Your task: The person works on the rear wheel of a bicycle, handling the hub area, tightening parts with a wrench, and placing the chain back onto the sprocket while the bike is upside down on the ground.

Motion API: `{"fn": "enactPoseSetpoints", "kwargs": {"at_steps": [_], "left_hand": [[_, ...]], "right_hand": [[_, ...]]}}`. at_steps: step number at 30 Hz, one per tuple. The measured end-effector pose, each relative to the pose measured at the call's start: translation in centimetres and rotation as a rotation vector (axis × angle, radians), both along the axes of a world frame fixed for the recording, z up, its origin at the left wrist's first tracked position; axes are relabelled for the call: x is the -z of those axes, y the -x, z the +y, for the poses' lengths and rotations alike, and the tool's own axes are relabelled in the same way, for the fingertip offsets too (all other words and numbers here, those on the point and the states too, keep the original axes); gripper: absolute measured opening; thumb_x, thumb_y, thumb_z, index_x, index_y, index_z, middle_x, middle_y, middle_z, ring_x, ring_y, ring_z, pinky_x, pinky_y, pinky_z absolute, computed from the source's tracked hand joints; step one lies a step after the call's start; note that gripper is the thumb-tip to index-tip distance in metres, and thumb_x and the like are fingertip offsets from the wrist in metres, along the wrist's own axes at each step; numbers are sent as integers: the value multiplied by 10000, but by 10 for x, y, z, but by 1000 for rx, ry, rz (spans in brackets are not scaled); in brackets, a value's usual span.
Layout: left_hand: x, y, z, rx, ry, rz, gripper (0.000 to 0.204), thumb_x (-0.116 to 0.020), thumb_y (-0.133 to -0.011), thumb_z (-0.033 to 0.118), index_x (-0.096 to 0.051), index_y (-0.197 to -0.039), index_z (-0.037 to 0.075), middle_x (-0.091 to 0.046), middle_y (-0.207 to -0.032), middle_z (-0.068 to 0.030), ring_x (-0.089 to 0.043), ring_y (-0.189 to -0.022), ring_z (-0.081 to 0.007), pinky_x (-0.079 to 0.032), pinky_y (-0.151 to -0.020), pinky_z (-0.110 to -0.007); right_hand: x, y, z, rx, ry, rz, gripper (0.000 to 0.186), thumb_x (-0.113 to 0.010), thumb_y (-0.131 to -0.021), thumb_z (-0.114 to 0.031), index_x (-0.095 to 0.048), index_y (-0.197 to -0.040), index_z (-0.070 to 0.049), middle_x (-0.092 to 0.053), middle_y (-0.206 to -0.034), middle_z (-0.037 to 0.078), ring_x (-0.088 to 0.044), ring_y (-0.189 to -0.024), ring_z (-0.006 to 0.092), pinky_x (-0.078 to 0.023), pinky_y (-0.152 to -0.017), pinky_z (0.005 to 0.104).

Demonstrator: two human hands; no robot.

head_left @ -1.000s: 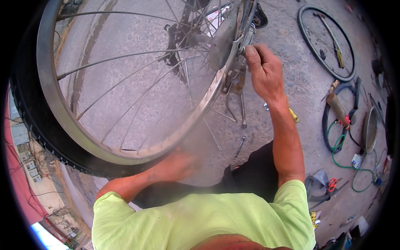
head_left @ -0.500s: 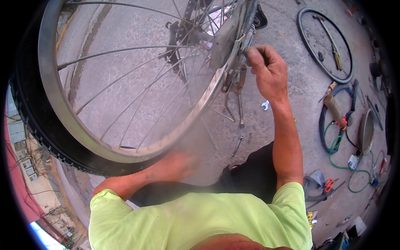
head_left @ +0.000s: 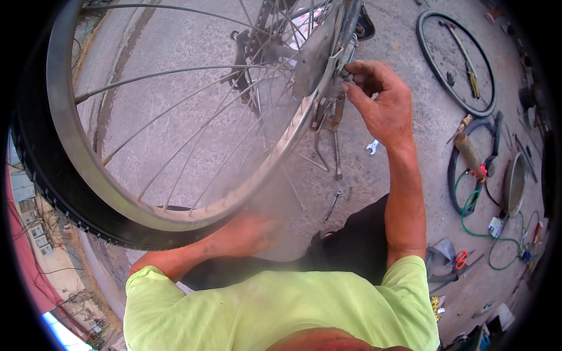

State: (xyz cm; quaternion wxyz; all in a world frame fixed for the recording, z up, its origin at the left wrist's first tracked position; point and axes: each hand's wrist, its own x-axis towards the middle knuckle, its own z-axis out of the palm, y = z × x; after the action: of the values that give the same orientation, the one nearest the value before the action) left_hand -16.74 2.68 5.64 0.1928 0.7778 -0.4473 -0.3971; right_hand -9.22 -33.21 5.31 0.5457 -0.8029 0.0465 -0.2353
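Rough grey concrete (head_left: pixel 175 35) fills most of the frame, with a reddish wall (head_left: pixel 29 251) bent along the far left edge. Big bicycle wheel (head_left: pixel 61 88) takes up upper left to centre, black tyre (head_left: pixel 70 202) on its outer side, spokes converging on the hub area at upper centre. A rounded grey plate (head_left: pixel 310 70) sits beside the hub.

Right hand (head_left: pixel 383 105) at upper centre-right: grip part-curled, thumb and forefinger a little apart, tips at a small metal fitting (head_left: pixel 348 76) by the hub. Looks like contact; can't tell if it's actually pinched. Key relation: fitting is right at the fingertips, on the upper-left side of the right grip; hub line seems to run roughly left to right, fitting at its right end. Fitting's own long axis too small to read. Right hand is clearly nearer.

Left hand (head_left: pixel 246 230) is well apart, lower centre-left, beside the tyre's bottom edge. Hazy, blurred patch there; can't tell its grip, whether it holds anything, or whether it touches the tyre.

Metal bracket (head_left: pixel 333 117) just below the fitting. Silver spanner (head_left: pixel 373 147) on the ground below the right hand, thinner wrench (head_left: pixel 333 206) near the dark trousers (head_left: pixel 363 234). Right side of frame: loose tyre (head_left: pixel 422 55) around a long-handled tool (head_left: pixel 466 55), metal basin (head_left: pixel 515 184), red-handled scissors (head_left: pixel 461 260) lower down.
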Motion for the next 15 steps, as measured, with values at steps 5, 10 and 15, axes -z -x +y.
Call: {"fn": "enactPoseSetpoints", "kwargs": {"at_steps": [5,10,15], "left_hand": [[0,-1,-1,16,-27,10,317,-709,-845,166,-633,-1141,83,-647,-936,-100,-668,-905,-327,-484,-877,-436],[0,-2,1,22,20,-28,304,-714,-843,179,-637,-1123,89,-650,-922,-90,-669,-888,-318,-462,-888,-431],[2,1,3,8,27,-37,319,-714,-838,176,-643,-1137,92,-648,-911,-78,-668,-869,-304,-443,-900,-420]], "right_hand": [[1,-1,-2,-21,7,-84,284,-781,-797,-26,-744,-1079,-43,-697,-942,71,-675,-764,137,-526,-672,276],[1,1,4,22,45,-142,268,-784,-800,-20,-740,-1063,-32,-717,-968,84,-676,-743,150,-535,-678,280],[5,3,6,40,-39,-101,263,-762,-800,18,-719,-1056,-27,-723,-999,106,-696,-772,188,-549,-702,294]]}}
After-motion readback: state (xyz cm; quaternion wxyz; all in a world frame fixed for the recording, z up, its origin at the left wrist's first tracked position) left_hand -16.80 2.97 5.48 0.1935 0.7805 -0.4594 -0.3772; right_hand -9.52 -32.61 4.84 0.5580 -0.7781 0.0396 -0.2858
